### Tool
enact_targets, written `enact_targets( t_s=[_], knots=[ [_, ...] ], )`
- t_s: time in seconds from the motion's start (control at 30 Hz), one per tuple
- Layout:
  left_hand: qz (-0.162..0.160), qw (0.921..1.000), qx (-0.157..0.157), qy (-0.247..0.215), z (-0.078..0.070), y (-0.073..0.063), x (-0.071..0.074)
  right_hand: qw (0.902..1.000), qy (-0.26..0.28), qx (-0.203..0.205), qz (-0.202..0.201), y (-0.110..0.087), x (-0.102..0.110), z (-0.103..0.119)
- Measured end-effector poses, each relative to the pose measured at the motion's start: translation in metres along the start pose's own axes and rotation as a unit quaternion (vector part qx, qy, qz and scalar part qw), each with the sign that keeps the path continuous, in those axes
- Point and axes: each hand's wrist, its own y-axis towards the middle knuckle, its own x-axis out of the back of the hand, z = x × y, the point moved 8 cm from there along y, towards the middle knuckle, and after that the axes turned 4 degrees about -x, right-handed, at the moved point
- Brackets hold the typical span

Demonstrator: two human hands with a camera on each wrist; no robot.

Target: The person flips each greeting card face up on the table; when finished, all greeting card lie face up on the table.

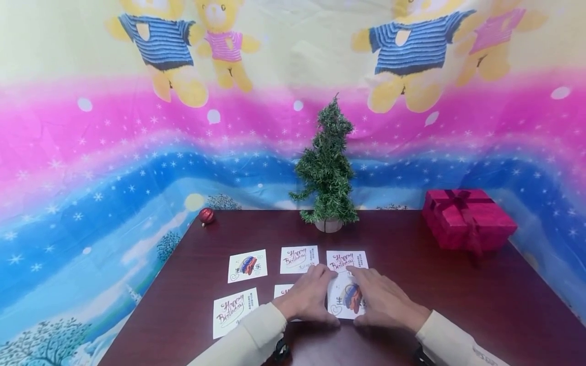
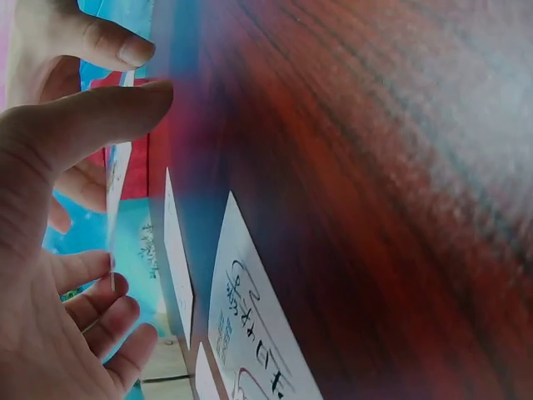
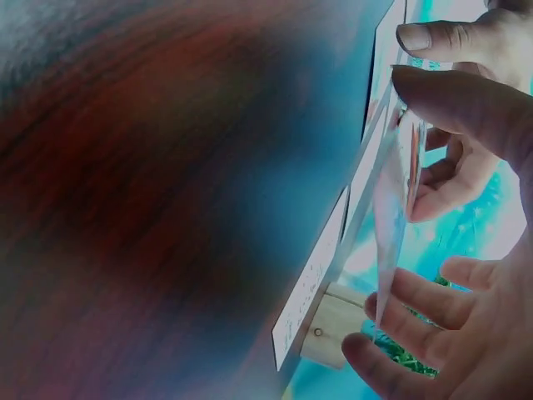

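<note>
A white square card [image 1: 344, 295] with a colourful drawing and Chinese characters is held between both hands, raised over the table. My left hand [image 1: 309, 297] grips its left edge, thumb at the near side and fingers at the far side. The right edge is held the same way by my right hand [image 1: 388, 301], whose fingers cover part of the drawing. Seen nearly edge-on, the card [image 3: 391, 221] tilts above the tabletop in the right wrist view. Just behind it lies a "Happy Birthday" card [image 1: 341, 258], partly overlapped. Another card [image 1: 280, 291] is mostly hidden under the left arm.
More cards lie flat to the left: a drawing card [image 1: 247, 266] and "Happy Birthday" cards [image 1: 298, 258], [image 1: 234, 310]. A small artificial tree [image 1: 328, 168] stands at the back of the dark wooden table [image 1: 183, 315]. A red bauble [image 1: 206, 216] and red gift box [image 1: 469, 218] sit at the far corners.
</note>
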Motion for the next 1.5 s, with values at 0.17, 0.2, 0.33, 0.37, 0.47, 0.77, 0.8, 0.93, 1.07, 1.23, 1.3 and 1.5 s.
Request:
enact_targets(
  t_s=[0.17, 0.2, 0.33, 0.37, 0.47, 0.77, 0.8, 0.93, 1.07, 1.23, 1.3, 1.5],
  knots=[
    [0.03, 0.9994, 0.005, 0.015, 0.0, -0.001, -0.009, 0.9989, 0.02, -0.021, 0.038, -0.004, -0.009, -0.007],
    [0.037, 0.999, 0.007, 0.022, 0.0, -0.001, -0.012, 0.9984, 0.025, -0.024, 0.043, -0.004, -0.011, -0.008],
    [0.054, 0.9973, 0.013, 0.048, 0.0, 0.0, -0.018, 0.9968, 0.04, -0.026, 0.064, -0.006, -0.018, -0.011],
    [0.056, 0.997, 0.013, 0.052, 0.0, 0.0, -0.019, 0.9965, 0.042, -0.025, 0.068, -0.006, -0.019, -0.012],
    [0.057, 0.9963, 0.013, 0.063, -0.002, 0.0, -0.021, 0.9952, 0.05, -0.028, 0.08, -0.007, -0.023, -0.014],
    [0.068, 0.9941, 0.016, 0.082, -0.002, 0.0, -0.022, 0.9948, 0.05, -0.022, 0.086, -0.007, -0.025, -0.018],
    [0.071, 0.9939, 0.017, 0.083, -0.002, 0.001, -0.022, 0.9952, 0.045, -0.021, 0.084, -0.007, -0.024, -0.018],
    [0.08, 0.9932, 0.019, 0.083, -0.002, 0.001, -0.024, 0.9951, 0.042, -0.023, 0.086, -0.008, -0.024, -0.018],
    [0.082, 0.9931, 0.022, 0.082, -0.001, 0.0, -0.024, 0.9943, 0.048, -0.026, 0.092, -0.008, -0.025, -0.018],
    [0.084, 0.9928, 0.026, 0.081, -0.001, 0.0, -0.021, 0.9931, 0.052, -0.034, 0.1, -0.008, -0.027, -0.018],
    [0.086, 0.9928, 0.026, 0.08, -0.001, -0.001, -0.021, 0.9921, 0.056, -0.041, 0.105, -0.008, -0.028, -0.019],
    [0.086, 0.9932, 0.026, 0.074, -0.001, -0.001, -0.02, 0.9929, 0.05, -0.031, 0.103, -0.008, -0.027, -0.018]
  ],
)
